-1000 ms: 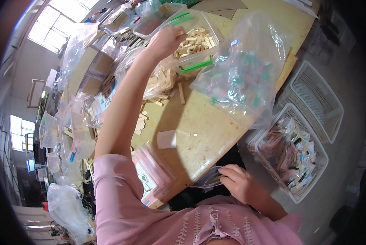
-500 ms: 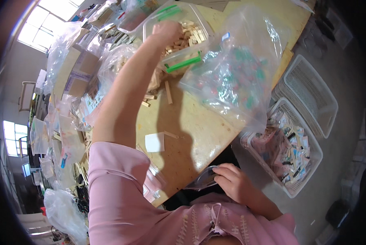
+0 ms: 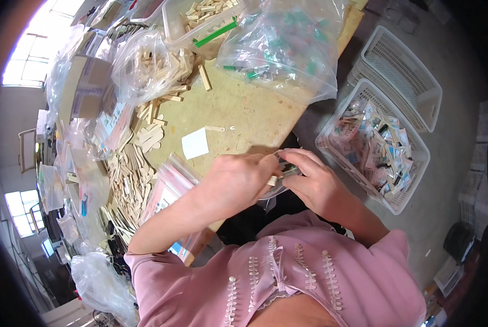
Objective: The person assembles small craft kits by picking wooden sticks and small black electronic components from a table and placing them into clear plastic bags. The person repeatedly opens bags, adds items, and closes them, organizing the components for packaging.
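Note:
Close in front of my body, both hands meet at a small clear plastic bag [image 3: 279, 189]. My left hand [image 3: 241, 180] is closed, with the pale end of a small wooden block [image 3: 273, 180] showing below its fingers at the bag. My right hand [image 3: 323, 185] pinches the bag's edge from the other side. Fingers cover much of the bag, so its contents are mostly hidden. On the table beyond lie a white square card [image 3: 195, 144] and a thin wooden stick [image 3: 215, 128]. A stack of printed plastic packets [image 3: 170, 191] sits beside my left forearm.
A clear bin [image 3: 192, 34] of wooden blocks and a large clear bag [image 3: 282, 49] of green and red pieces occupy the far table. Wooden sticks [image 3: 132, 177] are heaped at left. A white basket [image 3: 385, 201] of filled packets stands right, beside an empty basket [image 3: 399, 71].
My left hand has come back from the bin of wooden blocks to the small bag, bringing a wooden block. My right hand still holds the bag, and the head view has shifted.

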The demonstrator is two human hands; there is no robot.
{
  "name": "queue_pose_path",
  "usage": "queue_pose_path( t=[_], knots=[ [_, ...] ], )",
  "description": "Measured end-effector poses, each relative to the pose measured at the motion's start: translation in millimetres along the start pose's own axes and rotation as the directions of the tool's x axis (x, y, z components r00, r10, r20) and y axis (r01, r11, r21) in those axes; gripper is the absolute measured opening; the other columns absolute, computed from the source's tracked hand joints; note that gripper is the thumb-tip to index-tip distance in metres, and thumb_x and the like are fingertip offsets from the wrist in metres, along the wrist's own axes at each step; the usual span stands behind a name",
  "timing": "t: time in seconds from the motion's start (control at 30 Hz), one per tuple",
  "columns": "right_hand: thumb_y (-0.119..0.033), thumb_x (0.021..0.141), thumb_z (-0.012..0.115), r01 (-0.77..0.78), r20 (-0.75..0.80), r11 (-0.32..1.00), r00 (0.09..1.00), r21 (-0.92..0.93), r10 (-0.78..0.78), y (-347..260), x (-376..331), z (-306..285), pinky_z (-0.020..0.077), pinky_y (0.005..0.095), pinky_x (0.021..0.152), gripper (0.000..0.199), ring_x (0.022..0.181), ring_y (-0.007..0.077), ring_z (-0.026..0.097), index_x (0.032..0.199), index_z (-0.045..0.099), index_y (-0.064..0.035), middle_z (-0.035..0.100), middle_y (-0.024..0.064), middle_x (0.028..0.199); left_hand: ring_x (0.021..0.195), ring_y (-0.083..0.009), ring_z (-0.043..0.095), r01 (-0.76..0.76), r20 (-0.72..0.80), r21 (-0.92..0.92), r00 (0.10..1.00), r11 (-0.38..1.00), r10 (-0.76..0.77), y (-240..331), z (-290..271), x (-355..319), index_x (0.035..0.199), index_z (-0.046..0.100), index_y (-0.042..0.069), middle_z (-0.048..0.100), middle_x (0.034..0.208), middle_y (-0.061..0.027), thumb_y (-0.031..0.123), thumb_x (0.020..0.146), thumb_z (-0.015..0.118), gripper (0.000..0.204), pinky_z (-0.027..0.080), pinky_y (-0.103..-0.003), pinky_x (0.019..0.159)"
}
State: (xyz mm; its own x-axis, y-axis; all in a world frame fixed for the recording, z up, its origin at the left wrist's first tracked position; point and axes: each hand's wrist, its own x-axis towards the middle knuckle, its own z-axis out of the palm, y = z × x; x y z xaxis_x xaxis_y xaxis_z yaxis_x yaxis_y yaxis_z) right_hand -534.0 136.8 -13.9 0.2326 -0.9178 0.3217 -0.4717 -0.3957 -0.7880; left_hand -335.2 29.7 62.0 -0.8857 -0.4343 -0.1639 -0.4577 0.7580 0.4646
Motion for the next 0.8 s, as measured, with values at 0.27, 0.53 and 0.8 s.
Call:
queue_pose_path(
  t=[0.27,0.53,0.8],
  knots=[
    [-0.003,0.087,0.069,-0.086,-0.074,0.996,0.994,-0.007,0.085,-9,-34,9,0.0472,0.0471,0.106,0.008,0.129,0.044,0.053,0.092,0.069,0.0037,0.057,0.0276,0.137,0.074,-0.0318,0.07,0.006,-0.454,0.093,0.89,0.996,0.037,-48,-18,62,0.101,0.072,0.004,0.073,0.093,-0.0143,0.008,0.092,0.066,0.011,0.055,-0.039,0.069],
    [0.001,0.083,0.072,-0.021,-0.063,0.994,0.998,-0.11,0.014,-26,-44,9,0.0498,0.0449,0.102,0.006,0.123,0.042,0.058,0.088,0.069,0.0022,0.061,0.0259,0.131,0.087,-0.0378,0.071,0.318,-0.612,0.27,0.786,0.909,-0.093,-128,11,114,0.116,0.073,0.016,0.074,0.093,-0.0166,0.038,0.09,0.07,0.034,0.056,-0.047,0.078],
    [0.003,0.079,0.075,0.039,-0.097,0.993,0.994,-0.111,-0.05,-24,-44,17,0.05,0.0445,0.101,0.013,0.12,0.0412,0.06,0.091,0.071,0.0005,0.063,0.0233,0.127,0.071,-0.0065,0.061,-0.035,-0.301,-0.755,0.906,0.655,-0.299,-76,11,-2,0.104,0.075,0.004,0.066,0.076,0.0018,0.016,0.093,0.067,0.018,0.049,-0.026,0.065]
  ],
)
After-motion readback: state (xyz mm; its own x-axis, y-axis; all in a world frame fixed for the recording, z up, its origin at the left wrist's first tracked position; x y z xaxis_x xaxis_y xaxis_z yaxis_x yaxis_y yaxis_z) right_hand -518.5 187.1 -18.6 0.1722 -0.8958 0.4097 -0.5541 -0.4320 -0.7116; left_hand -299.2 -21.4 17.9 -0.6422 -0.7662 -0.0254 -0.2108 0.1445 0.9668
